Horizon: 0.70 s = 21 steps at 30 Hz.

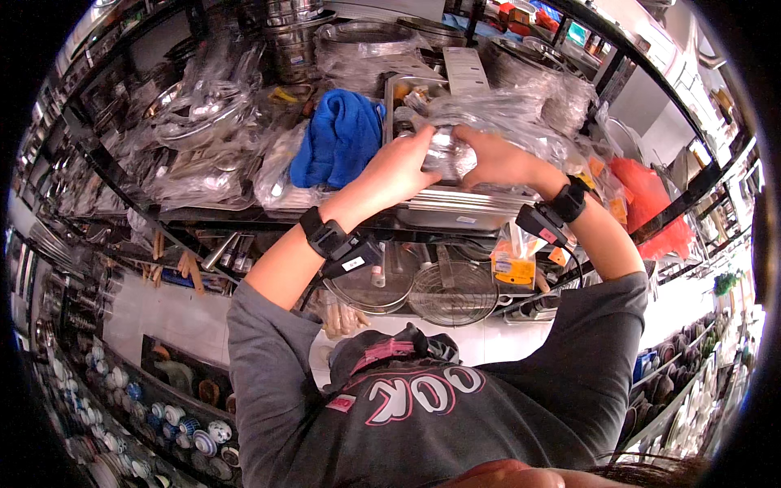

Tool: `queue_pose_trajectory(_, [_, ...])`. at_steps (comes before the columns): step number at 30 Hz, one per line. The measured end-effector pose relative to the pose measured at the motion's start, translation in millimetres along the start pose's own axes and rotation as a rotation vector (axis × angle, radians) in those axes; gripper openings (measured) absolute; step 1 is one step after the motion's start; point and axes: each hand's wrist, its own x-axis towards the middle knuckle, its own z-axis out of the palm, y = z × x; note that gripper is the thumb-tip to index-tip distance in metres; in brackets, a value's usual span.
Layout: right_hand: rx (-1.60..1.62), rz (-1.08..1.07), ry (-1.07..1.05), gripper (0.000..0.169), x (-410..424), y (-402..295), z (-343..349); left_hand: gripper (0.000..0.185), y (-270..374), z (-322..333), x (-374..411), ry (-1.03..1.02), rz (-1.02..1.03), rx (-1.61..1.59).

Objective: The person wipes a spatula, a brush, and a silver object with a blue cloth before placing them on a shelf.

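Both hands are over a rectangular stainless steel tray [488,201] at the front of a shelf. My left hand [406,161] is at the left side of a shiny metal item [448,152] in clear plastic, its thumb and fingers apart. On the item's right side is my right hand [497,155], with thumb and fingers curved towards it. Whether either hand grips the item cannot be told. A folded blue cloth [338,140] lies just left of the tray, beside my left forearm. Small items in plastic fill the tray's back part [415,97].
Plastic-wrapped metal ware [204,122] crowds the shelf on the left, and wrapped stacked plates [537,79] stand at the back right. A red plastic bag [650,201] hangs at the right. Wire strainers [454,293] are below the shelf edge. Black shelf posts frame both sides.
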Motion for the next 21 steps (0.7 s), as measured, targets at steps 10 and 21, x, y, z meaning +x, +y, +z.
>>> queue_pose_trajectory(10, [-0.168, 0.010, 0.012, 0.054, 2.3, 3.6, -1.2, 0.029, 10.9, -7.0, 0.4, 0.100, 0.002, -0.065])
queue_pose_trajectory(21, [-0.222, -0.192, 0.289, 0.034, -3.7, 33.0, 7.3, 0.023, 30.4, -2.7, 4.8, 0.293, 0.226, 0.054])
